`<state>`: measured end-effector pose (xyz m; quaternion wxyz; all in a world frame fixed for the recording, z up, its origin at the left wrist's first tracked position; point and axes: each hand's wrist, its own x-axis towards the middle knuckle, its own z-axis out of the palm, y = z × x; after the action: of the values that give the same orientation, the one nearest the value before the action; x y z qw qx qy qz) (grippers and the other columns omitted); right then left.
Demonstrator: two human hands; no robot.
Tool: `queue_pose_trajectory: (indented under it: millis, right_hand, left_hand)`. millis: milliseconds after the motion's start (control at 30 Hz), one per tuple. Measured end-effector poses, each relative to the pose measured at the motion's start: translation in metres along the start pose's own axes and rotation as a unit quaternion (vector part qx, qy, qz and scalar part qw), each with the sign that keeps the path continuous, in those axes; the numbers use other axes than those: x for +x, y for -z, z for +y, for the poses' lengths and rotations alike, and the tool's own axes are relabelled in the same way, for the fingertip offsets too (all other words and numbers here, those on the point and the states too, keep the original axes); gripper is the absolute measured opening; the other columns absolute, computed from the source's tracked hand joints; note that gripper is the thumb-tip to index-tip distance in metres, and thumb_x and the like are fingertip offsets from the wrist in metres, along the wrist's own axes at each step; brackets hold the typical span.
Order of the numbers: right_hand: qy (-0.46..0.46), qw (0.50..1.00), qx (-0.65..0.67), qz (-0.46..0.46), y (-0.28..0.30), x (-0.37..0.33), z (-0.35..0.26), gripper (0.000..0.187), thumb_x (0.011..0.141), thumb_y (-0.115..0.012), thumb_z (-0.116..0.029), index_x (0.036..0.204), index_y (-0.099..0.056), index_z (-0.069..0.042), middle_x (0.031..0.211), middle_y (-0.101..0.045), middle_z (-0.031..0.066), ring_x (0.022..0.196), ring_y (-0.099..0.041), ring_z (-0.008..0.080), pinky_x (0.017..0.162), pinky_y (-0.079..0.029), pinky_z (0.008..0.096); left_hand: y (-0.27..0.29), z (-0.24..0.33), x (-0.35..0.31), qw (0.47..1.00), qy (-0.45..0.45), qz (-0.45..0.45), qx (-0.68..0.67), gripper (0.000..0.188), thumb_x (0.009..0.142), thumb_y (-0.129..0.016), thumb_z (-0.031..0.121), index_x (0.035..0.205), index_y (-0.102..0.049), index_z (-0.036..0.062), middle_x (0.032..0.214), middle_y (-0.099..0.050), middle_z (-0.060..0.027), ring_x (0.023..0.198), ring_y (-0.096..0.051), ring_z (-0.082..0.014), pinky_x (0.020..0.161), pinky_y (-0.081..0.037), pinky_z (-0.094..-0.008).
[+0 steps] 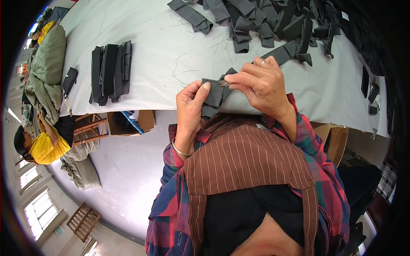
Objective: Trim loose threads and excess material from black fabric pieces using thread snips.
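Observation:
My left hand (191,100) pinches a dark grey fabric strip (213,97) at the table's near edge, thumb on top and fingers beneath. My right hand (265,81) is closed on small thread snips (224,83), whose metal tip meets the strip's upper edge. Most of the snips is hidden in my fingers. Beyond my right hand, another length of grey fabric (284,53) leads toward a loose pile of grey fabric strips (256,19). Loose threads (181,68) lie scattered on the white tabletop (149,25).
To the left sits a neat stack of dark strips (111,70), with a small black case (69,81) farther left. A person in a yellow top (49,149) is beside a large green sack (49,55). Under the table stands an open cardboard box (147,121).

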<state>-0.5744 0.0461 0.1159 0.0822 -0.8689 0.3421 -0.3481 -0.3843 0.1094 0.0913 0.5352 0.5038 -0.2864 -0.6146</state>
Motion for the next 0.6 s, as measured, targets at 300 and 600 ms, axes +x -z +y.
queue_pose_trajectory:
  millis: [300,600]
  right_hand:
    - [-0.060,0.996,0.060,-0.002,0.001,0.000,-0.003,0.012,0.072,-0.074,-0.023,0.079,-0.068,-0.017,0.069,-0.059,-0.0040,0.061,-0.049,0.0177,0.062,-0.032,0.0307]
    - [-0.290,0.864,0.411,-0.003,0.000,-0.014,-0.009,0.016,0.082,-0.070,-0.012,0.092,-0.065,0.000,0.079,-0.064,0.0006,0.079,-0.058,0.0069,0.073,-0.046,0.0217]
  left_hand:
    - [-0.004,0.004,-0.004,1.000,-0.005,0.000,-0.011,0.012,0.090,-0.061,0.009,0.094,-0.064,-0.0022,0.082,-0.060,0.0018,0.071,-0.052,-0.0039,0.065,-0.044,-0.0186]
    - [-0.003,-0.002,-0.007,0.979,-0.175,-0.075,0.070,0.020,0.075,-0.062,-0.014,0.085,-0.058,0.0030,0.094,-0.059,-0.0057,0.099,-0.056,-0.0175,0.090,-0.044,-0.0291]
